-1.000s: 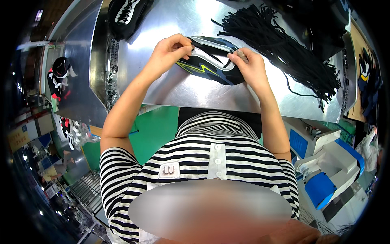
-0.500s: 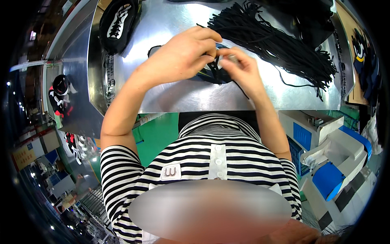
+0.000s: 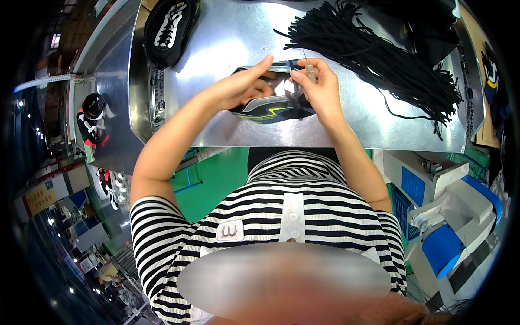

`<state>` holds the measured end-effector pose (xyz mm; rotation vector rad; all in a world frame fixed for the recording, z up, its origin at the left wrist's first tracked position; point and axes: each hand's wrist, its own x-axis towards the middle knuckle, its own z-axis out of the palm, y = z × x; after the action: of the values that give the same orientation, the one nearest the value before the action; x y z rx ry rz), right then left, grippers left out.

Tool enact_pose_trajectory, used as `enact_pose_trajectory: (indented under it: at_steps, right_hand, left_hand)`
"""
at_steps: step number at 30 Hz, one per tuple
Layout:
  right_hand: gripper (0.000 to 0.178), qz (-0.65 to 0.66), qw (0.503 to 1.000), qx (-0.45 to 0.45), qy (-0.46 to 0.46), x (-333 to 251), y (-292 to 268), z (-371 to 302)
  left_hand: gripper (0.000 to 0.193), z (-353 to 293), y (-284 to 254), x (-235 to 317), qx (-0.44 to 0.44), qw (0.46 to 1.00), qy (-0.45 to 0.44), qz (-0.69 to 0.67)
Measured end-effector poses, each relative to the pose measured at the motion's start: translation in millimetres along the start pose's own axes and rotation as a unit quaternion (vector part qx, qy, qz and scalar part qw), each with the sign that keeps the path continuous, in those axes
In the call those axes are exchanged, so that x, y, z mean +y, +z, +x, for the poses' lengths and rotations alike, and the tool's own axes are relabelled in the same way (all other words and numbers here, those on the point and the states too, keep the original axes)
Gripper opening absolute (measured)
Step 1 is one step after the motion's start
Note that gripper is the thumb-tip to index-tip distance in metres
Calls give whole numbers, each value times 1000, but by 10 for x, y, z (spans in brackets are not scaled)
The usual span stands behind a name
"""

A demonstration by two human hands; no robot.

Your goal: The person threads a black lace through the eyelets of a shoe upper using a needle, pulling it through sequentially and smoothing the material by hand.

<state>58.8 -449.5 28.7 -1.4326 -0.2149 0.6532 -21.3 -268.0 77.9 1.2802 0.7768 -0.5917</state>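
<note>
A dark shoe upper (image 3: pixel 273 112) with grey panels and a yellow-green line lies on the metal table in front of me. My left hand (image 3: pixel 246 89) is at its left end, thumb raised and apart, fingers bent into the opening. They do not visibly pinch anything. At the right end, my right hand (image 3: pixel 319 84) is closed on a small awl-like tool (image 3: pixel 310 73) with a grey-brown handle and a thin metal shaft pointing away from me. The thumb and forefinger meet beside a dark strip of the upper; whether they grip it too is hidden.
A large bundle of black laces (image 3: pixel 374 59) covers the table's right side. A black shoe upper with white lacing area (image 3: pixel 169 32) lies at the far left. A blue and white machine (image 3: pixel 444 227) stands below right. More shoe parts (image 3: pixel 91 116) sit on the left surface.
My left hand has drawn back left from over the upper's middle, its thumb now lifted. The upper's grey panels and opening show. My right hand has turned, and its tool is plainly visible.
</note>
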Motion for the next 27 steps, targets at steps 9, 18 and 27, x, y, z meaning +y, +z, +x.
enact_pose_trajectory:
  at_steps: [9,18,27]
  right_hand:
    - [38,-98,994,13,-42,-46,-2,-146]
    - [20,-202,960,-28,-194,-211,-127,-345]
    - [12,-320,906,-3,-278,-304,-233,-291]
  left_hand:
    - [22,22,325,-164,88,965,245,27]
    - [11,-66,361,-269,136,943,303,34]
    - [10,-60,383,-248,137,944,299,35]
